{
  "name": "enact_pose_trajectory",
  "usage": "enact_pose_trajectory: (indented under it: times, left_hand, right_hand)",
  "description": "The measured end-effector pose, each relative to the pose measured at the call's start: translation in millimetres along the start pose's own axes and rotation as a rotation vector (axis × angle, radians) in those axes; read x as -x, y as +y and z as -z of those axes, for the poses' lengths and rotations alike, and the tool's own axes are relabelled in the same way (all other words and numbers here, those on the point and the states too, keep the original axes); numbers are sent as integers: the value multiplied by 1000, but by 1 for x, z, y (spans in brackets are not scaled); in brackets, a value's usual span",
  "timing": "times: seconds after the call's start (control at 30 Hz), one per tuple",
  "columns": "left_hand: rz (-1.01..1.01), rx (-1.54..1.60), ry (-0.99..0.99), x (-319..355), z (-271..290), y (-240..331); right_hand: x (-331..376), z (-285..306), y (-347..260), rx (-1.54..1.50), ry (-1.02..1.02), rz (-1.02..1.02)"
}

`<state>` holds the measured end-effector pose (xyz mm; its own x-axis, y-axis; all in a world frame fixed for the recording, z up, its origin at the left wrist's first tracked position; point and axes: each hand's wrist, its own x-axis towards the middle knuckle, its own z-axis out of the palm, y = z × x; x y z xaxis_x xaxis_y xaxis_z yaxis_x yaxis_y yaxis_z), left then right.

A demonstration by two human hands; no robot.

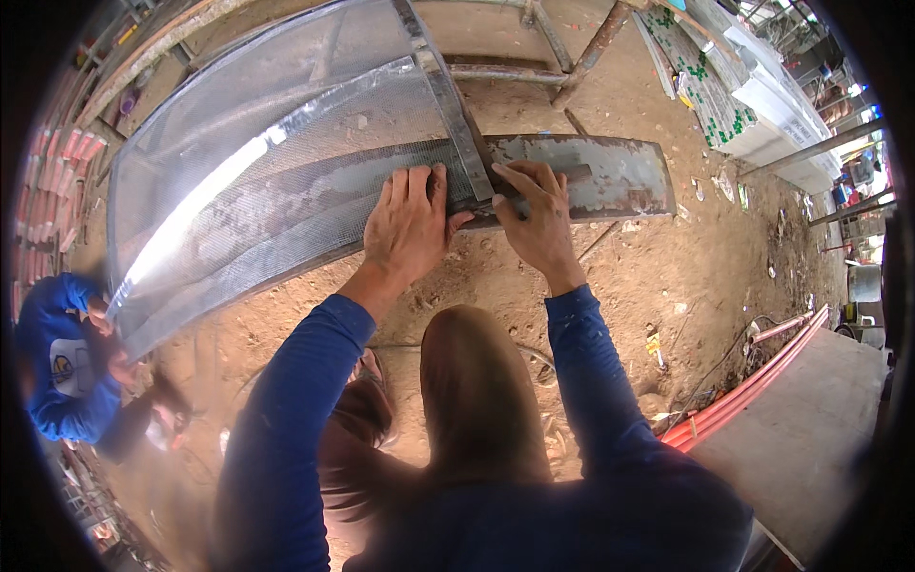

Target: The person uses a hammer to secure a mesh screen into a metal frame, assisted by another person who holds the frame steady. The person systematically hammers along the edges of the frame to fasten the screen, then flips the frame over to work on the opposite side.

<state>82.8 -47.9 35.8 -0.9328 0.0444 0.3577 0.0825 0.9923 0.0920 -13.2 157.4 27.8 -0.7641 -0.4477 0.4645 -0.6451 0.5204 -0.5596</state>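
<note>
A sheet of fine wire mesh [315,143] stretches over a long, paint-worn metal beam [624,176] in front of me. A narrow metal strip [443,91] runs along the mesh's right edge and ends between my hands. My left hand [410,214] lies on the mesh near that end, fingers extended over the beam and thumb out to the side. At the strip's end, my right hand [541,214] has its forefinger and thumb closed about the corner. A dark flat piece [579,173] sticks out beyond my right fingers; its kind is unclear.
At the left, a co-worker in a blue top [71,362] has both hands at the mesh's near corner. Red pipes [753,381] lie beside a grey board [810,429] at right. Stacked white panels [782,105] stand far right. Metal frame legs [596,52] rise behind the beam.
</note>
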Motion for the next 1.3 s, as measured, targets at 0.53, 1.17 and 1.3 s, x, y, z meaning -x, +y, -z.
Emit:
enact_pose_trajectory:
  times: [0.53, 1.17, 1.3]
  left_hand:
    - [37, 81, 34, 7, -5, -5]
    - [82, 35, -92, 10, 3, -4]
    - [159, 151, -90, 5, 6, 4]
  right_hand:
    - [-9, 5, -16, 129, -349, 377]
    - [-5, 3, -23, 38, -375, 273]
    - [-21, 12, -16, -153, -257, 268]
